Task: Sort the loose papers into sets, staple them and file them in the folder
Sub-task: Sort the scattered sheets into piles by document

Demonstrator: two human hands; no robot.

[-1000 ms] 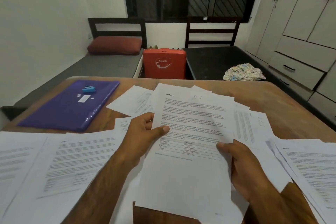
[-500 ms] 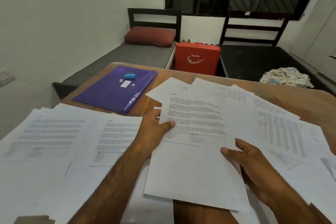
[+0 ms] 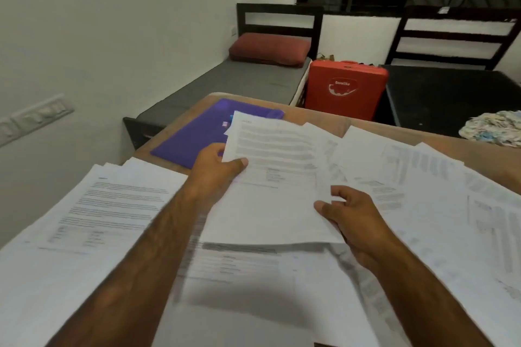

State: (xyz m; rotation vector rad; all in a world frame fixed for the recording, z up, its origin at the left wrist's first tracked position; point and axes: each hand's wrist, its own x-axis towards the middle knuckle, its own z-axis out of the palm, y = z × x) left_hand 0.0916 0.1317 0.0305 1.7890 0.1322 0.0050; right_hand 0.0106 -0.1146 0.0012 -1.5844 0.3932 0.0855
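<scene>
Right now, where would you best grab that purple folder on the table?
The purple folder lies flat by the left edge of the table, and the sheet in the left hand hides its right part. So probably pinch its bare left edge, coming from that side.

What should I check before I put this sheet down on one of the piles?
1. Left hand pinches the held sheet, thumb on top: ok.
2. Right hand grip on it: cannot tell; the thumb lies at the sheet's edge.
3. Heading readable for matching a set: not ok, blurred.
4. Left pile uncovered on top: ok.
5. Purple folder lying flat on the table: ok.
6. Stapler in sight: cannot tell; the sheet covers part of the folder.
</scene>
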